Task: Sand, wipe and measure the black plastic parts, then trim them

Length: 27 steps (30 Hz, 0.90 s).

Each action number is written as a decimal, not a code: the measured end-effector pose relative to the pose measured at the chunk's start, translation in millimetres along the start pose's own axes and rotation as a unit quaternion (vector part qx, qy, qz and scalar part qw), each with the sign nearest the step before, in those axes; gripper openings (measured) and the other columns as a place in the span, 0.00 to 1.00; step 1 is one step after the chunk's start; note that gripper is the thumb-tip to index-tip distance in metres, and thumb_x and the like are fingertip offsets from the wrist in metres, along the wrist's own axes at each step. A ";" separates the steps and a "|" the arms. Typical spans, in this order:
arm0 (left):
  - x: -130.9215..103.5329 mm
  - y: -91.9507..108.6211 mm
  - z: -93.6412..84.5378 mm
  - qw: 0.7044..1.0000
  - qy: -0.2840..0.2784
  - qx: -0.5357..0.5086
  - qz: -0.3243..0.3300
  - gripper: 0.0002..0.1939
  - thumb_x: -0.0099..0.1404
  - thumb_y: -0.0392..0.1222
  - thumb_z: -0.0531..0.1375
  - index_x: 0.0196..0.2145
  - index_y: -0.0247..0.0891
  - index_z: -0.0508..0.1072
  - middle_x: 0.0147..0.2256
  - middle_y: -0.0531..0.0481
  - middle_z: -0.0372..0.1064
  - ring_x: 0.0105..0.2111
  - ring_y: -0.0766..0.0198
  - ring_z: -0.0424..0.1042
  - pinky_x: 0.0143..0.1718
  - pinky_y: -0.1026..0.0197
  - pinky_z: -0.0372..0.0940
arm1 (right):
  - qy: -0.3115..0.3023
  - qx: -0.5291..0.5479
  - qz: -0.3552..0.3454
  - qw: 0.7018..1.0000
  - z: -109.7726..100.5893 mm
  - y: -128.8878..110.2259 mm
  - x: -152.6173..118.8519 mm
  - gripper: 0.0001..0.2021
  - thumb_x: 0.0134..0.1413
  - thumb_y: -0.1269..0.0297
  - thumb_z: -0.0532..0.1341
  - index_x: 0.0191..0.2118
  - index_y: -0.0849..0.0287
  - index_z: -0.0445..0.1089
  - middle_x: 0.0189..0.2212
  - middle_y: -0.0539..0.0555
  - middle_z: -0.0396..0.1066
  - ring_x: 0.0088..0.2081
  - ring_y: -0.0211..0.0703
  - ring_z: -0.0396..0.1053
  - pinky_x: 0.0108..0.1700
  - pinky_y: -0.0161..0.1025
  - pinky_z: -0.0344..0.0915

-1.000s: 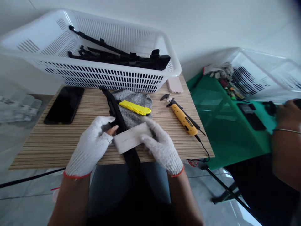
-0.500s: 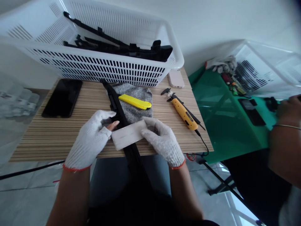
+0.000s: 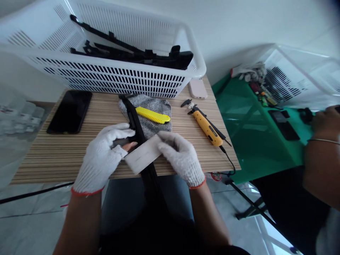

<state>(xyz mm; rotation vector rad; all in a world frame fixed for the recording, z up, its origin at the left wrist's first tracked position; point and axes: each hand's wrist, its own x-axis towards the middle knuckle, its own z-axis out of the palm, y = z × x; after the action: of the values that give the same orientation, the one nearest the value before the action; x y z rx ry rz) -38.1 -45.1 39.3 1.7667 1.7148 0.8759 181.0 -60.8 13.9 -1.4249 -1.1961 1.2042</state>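
Note:
My left hand (image 3: pixel 102 156), in a white knit glove with a bare thumb tip, is closed around a long black plastic part (image 3: pixel 136 125). That part slants from the grey cloth toward my lap. In my gloved right hand (image 3: pixel 182 154) is a flat whitish rectangular block (image 3: pixel 143 154), pinched at its right end. The block lies across the black part, near my left thumb, and hides a stretch of it. Just beyond my hands, a yellow utility knife (image 3: pixel 152 115) rests on the grey cloth (image 3: pixel 151 131).
A white basket (image 3: pixel 117 76) holding several black parts stands at the table's back. Around it lie a black phone (image 3: pixel 69 111), a pink phone (image 3: pixel 198 88), a caliper (image 3: pixel 190 103) and a corded yellow tool (image 3: pixel 207 127). At right, another person's arm (image 3: pixel 322 152) is by a green table (image 3: pixel 239 120).
The whitish block has tilted more steeply, its left end now lower. The black part's far end has shifted slightly right and nearer to me; both hands keep their hold.

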 end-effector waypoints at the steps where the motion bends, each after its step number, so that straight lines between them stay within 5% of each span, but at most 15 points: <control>1: 0.2 -0.1 0.1 1.000 -0.006 0.000 0.003 0.13 0.65 0.49 0.65 0.44 0.41 0.80 0.56 0.46 0.77 0.57 0.52 0.75 0.65 0.47 0.66 | 0.023 0.003 0.001 1.000 -0.2 0.9 -1.1 0.17 0.58 0.57 0.67 0.52 0.53 0.78 0.42 0.51 0.81 0.44 0.45 0.77 0.50 0.44 0.74; 3: 0.9 -1.9 0.9 1.000 -0.014 -0.004 0.004 0.14 0.65 0.48 0.64 0.46 0.40 0.80 0.53 0.45 0.79 0.55 0.53 0.76 0.64 0.46 0.67 | 0.054 -0.004 -0.007 0.998 -0.4 2.1 -3.4 0.17 0.59 0.57 0.66 0.53 0.53 0.78 0.43 0.51 0.81 0.43 0.45 0.77 0.50 0.44 0.74; 6: 1.6 -7.3 3.7 1.000 0.000 -0.013 0.019 0.16 0.63 0.50 0.64 0.46 0.41 0.80 0.50 0.46 0.81 0.53 0.52 0.78 0.61 0.44 0.70 | 0.020 -0.034 -0.017 0.999 -0.4 3.3 -5.6 0.18 0.56 0.57 0.69 0.52 0.53 0.78 0.43 0.51 0.81 0.43 0.46 0.77 0.51 0.45 0.74; 10: 1.3 -12.0 7.0 0.999 0.003 -0.032 0.027 0.15 0.62 0.51 0.65 0.44 0.43 0.81 0.48 0.47 0.82 0.49 0.53 0.80 0.57 0.45 0.73 | 0.092 -0.005 -0.016 0.996 -1.9 5.5 -4.3 0.19 0.61 0.55 0.64 0.54 0.55 0.76 0.44 0.53 0.80 0.44 0.47 0.77 0.51 0.46 0.75; 14: 1.3 -11.9 6.7 0.999 0.007 -0.029 0.040 0.15 0.62 0.52 0.65 0.42 0.42 0.81 0.47 0.46 0.82 0.50 0.52 0.80 0.58 0.44 0.73 | 0.028 -0.045 -0.036 0.998 -6.2 6.8 -3.4 0.17 0.59 0.57 0.66 0.53 0.52 0.78 0.46 0.52 0.80 0.47 0.47 0.77 0.54 0.46 0.73; 21: 0.8 -11.3 4.5 0.998 -0.004 -0.023 0.061 0.16 0.64 0.52 0.65 0.44 0.41 0.82 0.49 0.45 0.82 0.52 0.53 0.79 0.59 0.46 0.72 | 0.012 -0.066 -0.029 0.997 -11.3 7.1 -6.2 0.18 0.60 0.56 0.65 0.55 0.51 0.78 0.44 0.51 0.81 0.44 0.47 0.78 0.51 0.45 0.75; 24: 0.4 -9.9 3.9 0.998 -0.010 -0.033 0.061 0.17 0.64 0.51 0.65 0.44 0.39 0.83 0.48 0.44 0.82 0.51 0.53 0.80 0.57 0.47 0.74 | 0.058 -0.054 -0.015 0.997 -10.1 8.5 -8.5 0.19 0.64 0.56 0.62 0.57 0.51 0.76 0.43 0.52 0.80 0.42 0.46 0.78 0.48 0.45 0.76; 27: 0.4 -9.3 3.8 0.998 -0.010 -0.027 0.063 0.17 0.64 0.52 0.64 0.45 0.40 0.83 0.49 0.44 0.82 0.52 0.52 0.79 0.59 0.45 0.73 | 0.019 -0.074 -0.040 0.996 -8.2 8.5 -10.1 0.18 0.61 0.57 0.66 0.55 0.50 0.77 0.46 0.52 0.80 0.46 0.47 0.78 0.53 0.46 0.75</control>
<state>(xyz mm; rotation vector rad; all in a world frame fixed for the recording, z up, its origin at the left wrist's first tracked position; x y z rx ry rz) -41.3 -43.9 29.8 1.8562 1.5665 0.9460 189.6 -72.3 7.9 -1.4858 -1.3272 1.0476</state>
